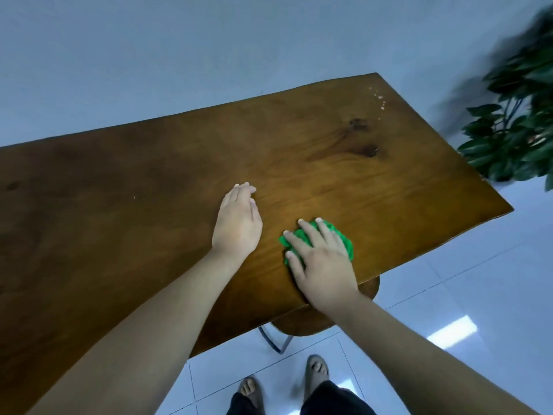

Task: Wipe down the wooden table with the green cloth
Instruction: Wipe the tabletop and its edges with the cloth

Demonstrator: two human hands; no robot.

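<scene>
nearest, the right hand (323,265) lies flat, fingers spread, pressing the bunched green cloth (338,235) onto the surface (119,190) near its front edge. soft and light, it likely handles best under palm pressure. beyond, the left hand (238,220) rests open, empty.

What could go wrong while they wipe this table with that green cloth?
The green cloth is bunched under the right hand, so it may cover little wood per stroke. It sits near the table's front edge and could slide off. The pale specks at the far corner may be missed.
</scene>
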